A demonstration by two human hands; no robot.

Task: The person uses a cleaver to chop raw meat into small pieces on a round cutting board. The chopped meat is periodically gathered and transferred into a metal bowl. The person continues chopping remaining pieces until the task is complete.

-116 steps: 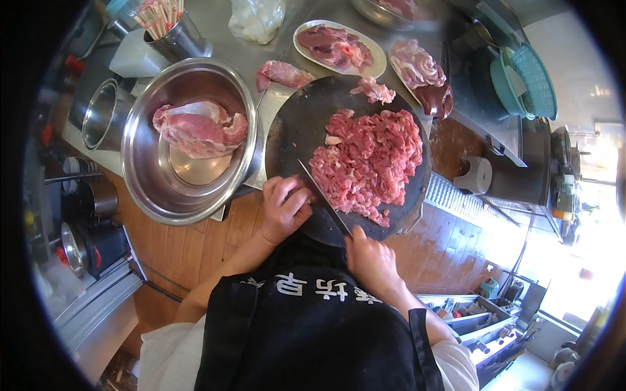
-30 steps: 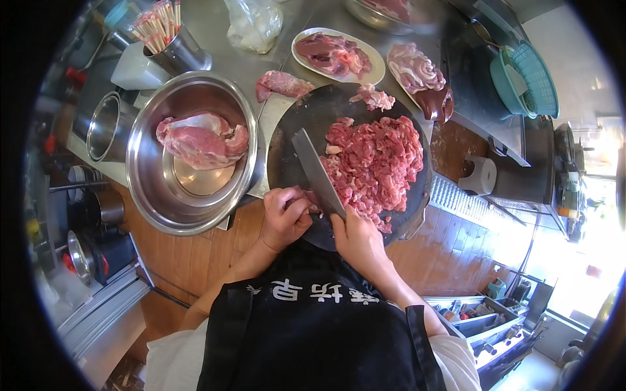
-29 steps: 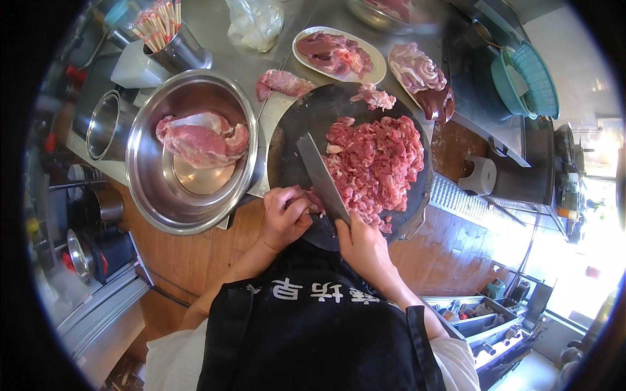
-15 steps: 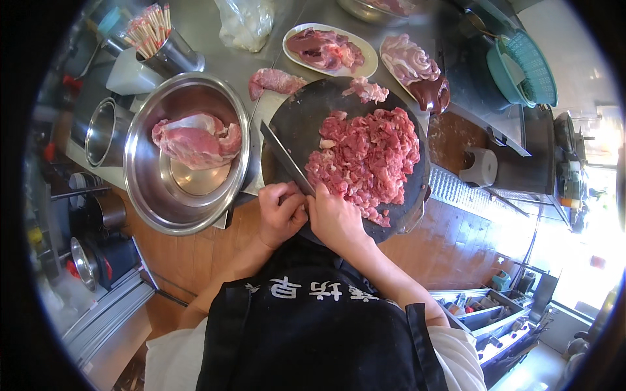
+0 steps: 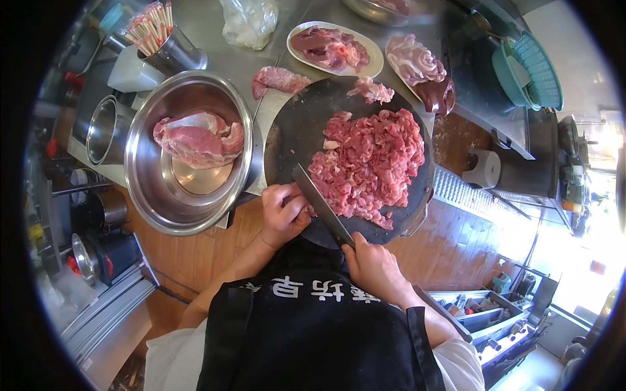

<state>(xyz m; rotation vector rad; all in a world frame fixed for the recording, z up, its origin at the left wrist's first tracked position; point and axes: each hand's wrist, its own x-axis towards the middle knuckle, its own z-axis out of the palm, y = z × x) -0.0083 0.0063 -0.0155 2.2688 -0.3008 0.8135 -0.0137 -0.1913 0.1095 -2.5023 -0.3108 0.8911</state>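
Observation:
My right hand (image 5: 377, 266) is wrapped round the handle of a long knife (image 5: 321, 202). Its blade slants up and left over the near part of a round dark chopping board (image 5: 287, 143). Beside the blade, my left hand (image 5: 284, 214) has its fingers curled at the board's near edge; what they hold, if anything, is hidden. A heap of cut red meat (image 5: 368, 163) covers the board's middle and right. One paler meat piece (image 5: 372, 90) lies at its far edge. Along my right forearm shows a dark bar (image 5: 445, 315); whether it belongs to the knife, I cannot make out.
Left of the board, a steel bowl (image 5: 138, 189) holds a large meat chunk (image 5: 199, 140). Beyond are a meat strip (image 5: 279, 79), an oval plate of meat (image 5: 373, 64), another plate with pale and dark-red meat (image 5: 412, 60), and a plastic bag (image 5: 250, 23). Farther right sits a turquoise basket (image 5: 544, 72).
The knife has moved right and toward me, along with my right hand. My left hand stays almost where it was, with the fingers still curled. The dark bar now shows beside my right forearm.

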